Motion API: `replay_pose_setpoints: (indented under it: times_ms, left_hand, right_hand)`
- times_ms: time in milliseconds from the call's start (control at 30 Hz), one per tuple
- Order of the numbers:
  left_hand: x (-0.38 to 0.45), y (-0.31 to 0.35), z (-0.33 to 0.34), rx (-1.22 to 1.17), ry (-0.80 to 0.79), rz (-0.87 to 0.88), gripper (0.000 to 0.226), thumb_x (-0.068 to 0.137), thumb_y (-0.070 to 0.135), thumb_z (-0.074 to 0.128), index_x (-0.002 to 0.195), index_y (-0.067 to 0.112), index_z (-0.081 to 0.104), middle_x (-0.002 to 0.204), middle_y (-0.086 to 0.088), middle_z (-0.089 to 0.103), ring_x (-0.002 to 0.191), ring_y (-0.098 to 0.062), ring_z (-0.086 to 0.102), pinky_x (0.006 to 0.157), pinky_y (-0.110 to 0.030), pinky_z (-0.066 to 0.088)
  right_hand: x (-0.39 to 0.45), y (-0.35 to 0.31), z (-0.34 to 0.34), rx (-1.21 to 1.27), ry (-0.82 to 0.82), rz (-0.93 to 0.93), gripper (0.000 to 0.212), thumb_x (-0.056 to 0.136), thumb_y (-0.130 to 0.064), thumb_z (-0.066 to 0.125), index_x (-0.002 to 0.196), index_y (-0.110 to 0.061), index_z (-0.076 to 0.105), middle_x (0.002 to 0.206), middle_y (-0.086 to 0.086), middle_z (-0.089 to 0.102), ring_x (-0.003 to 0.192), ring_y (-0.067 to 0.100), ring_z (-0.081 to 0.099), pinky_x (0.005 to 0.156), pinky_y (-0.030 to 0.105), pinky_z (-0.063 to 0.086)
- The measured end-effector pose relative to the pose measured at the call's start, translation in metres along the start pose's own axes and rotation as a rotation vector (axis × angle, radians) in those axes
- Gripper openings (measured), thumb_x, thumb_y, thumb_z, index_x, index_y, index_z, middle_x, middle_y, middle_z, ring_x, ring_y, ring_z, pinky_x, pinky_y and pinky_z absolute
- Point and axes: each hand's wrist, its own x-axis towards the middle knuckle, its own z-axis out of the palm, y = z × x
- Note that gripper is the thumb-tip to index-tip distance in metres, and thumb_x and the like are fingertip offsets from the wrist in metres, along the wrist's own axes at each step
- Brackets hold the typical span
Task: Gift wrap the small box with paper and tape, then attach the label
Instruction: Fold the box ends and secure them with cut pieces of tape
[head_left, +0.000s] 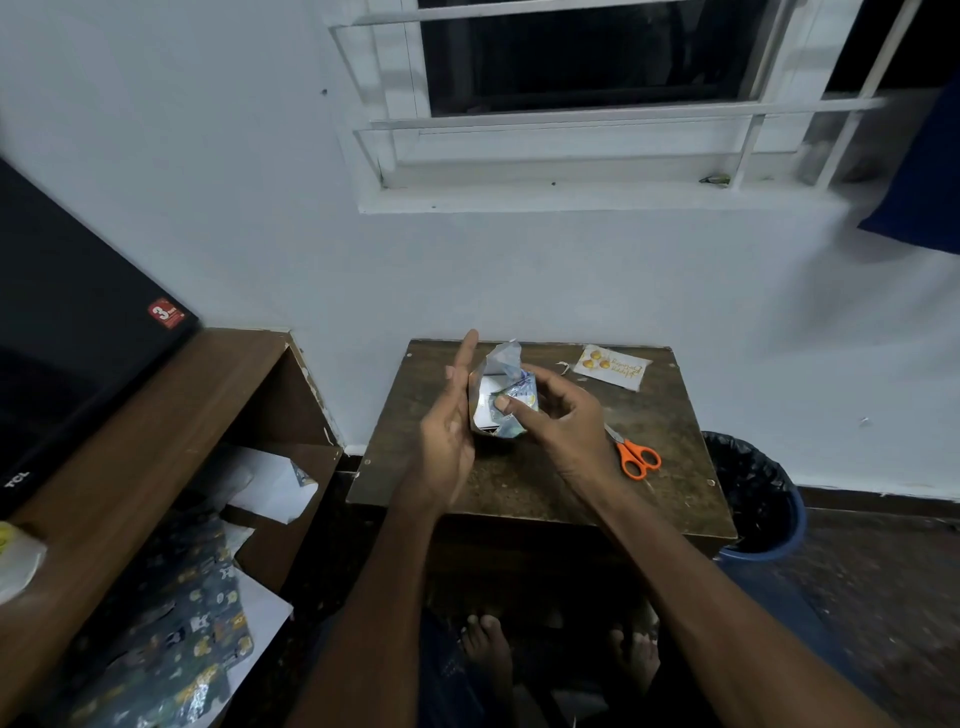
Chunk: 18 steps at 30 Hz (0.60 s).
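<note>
- Folding the end flap: my right hand (558, 415) pinches paper against the small box (501, 397), mid-counter (519, 488).
- My left hand (449, 415), fingers straight, braces its nine-o'clock side.
- I'd crease tight before taping; label (613, 366) waits at two o'clock.

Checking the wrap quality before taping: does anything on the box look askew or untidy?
Yes. The paper flap at the box's far end sticks up crumpled and unfolded, with the white box face exposed below it. The right hand presses one side flap down; the left hand steadies the other side.
</note>
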Motion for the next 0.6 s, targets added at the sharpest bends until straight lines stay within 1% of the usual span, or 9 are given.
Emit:
replay_pose_setpoints:
  times_ms: [33,100,167,267,333,367,433,500,600]
  left_hand:
    - [0.002,-0.003,-0.002,-0.033,0.019,-0.015,0.053,0.115,0.037,0.024,0.167,0.027,0.026,0.158,0.002,0.054,0.146,-0.023,0.052,0.121,-0.05,0.039]
    - [0.007,-0.006,-0.005,-0.086,0.065,-0.016,0.053,0.112,0.027,0.037,0.164,0.024,0.032,0.162,0.002,0.049,0.146,-0.021,0.051,0.121,-0.048,0.039]
    - [0.01,-0.006,-0.006,-0.139,0.097,0.01,0.052,0.105,0.013,0.05,0.156,0.02,0.041,0.164,0.0,0.045,0.146,-0.018,0.051,0.12,-0.045,0.04]
    - [0.014,-0.006,-0.009,-0.209,0.089,0.05,0.029,0.097,0.0,0.061,0.12,0.017,0.054,0.157,-0.007,0.054,0.145,-0.028,0.052,0.12,-0.049,0.04]
    - [0.016,-0.005,-0.01,-0.212,0.059,0.081,0.019,0.093,0.0,0.063,0.097,0.016,0.054,0.154,-0.012,0.057,0.145,-0.03,0.053,0.12,-0.048,0.04]
    - [0.015,-0.005,-0.01,-0.207,0.051,0.092,0.018,0.092,0.0,0.062,0.089,0.017,0.055,0.153,-0.013,0.058,0.143,-0.029,0.054,0.118,-0.045,0.043]
    - [0.014,-0.003,-0.007,-0.181,0.047,0.106,0.026,0.092,-0.002,0.061,0.078,0.02,0.062,0.151,-0.012,0.06,0.14,-0.025,0.058,0.111,-0.038,0.048]
    - [0.012,-0.004,-0.006,-0.161,0.041,0.117,0.038,0.096,-0.006,0.056,0.075,0.021,0.071,0.15,-0.009,0.061,0.141,-0.023,0.057,0.113,-0.04,0.047]
    - [0.015,-0.008,-0.007,-0.138,0.051,0.125,0.035,0.098,-0.003,0.055,0.09,0.02,0.079,0.152,-0.008,0.059,0.146,-0.029,0.051,0.12,-0.049,0.039]
  right_hand:
    - [0.0,0.0,0.0,-0.004,0.0,-0.003,0.046,0.084,-0.015,0.087,0.127,-0.017,0.072,0.12,0.002,0.077,0.116,0.022,0.071,0.103,0.054,0.056]
    - [0.0,0.0,0.001,0.0,0.005,-0.003,0.047,0.083,-0.014,0.088,0.127,-0.016,0.072,0.12,0.002,0.077,0.116,0.021,0.072,0.103,0.053,0.056]
    - [0.001,0.0,0.002,0.002,0.01,0.006,0.049,0.081,-0.013,0.089,0.127,-0.014,0.072,0.119,0.003,0.077,0.115,0.022,0.072,0.103,0.053,0.056]
    - [0.003,0.003,0.002,0.017,0.055,0.006,0.058,0.074,-0.01,0.093,0.125,-0.008,0.065,0.117,0.009,0.077,0.112,0.026,0.073,0.101,0.055,0.056]
    - [0.005,0.004,0.002,0.047,0.083,-0.007,0.065,0.073,-0.007,0.094,0.12,-0.004,0.05,0.114,0.02,0.074,0.109,0.031,0.074,0.096,0.055,0.059]
    - [0.005,0.004,0.002,0.057,0.09,-0.021,0.064,0.074,-0.003,0.093,0.115,-0.002,0.043,0.111,0.026,0.072,0.108,0.033,0.074,0.092,0.052,0.061]
    - [0.005,0.004,0.001,0.014,0.1,-0.074,0.053,0.077,0.0,0.089,0.102,0.002,0.043,0.101,0.029,0.068,0.104,0.03,0.074,0.081,0.04,0.063]
    - [0.004,0.001,0.001,-0.039,0.097,-0.119,0.041,0.08,0.001,0.087,0.093,0.009,0.048,0.09,0.022,0.066,0.094,0.024,0.074,0.075,0.032,0.061]
    - [0.002,0.0,0.0,-0.047,0.048,-0.148,0.021,0.084,-0.001,0.083,0.089,0.009,0.065,0.089,0.012,0.072,0.088,0.021,0.071,0.081,0.039,0.059]
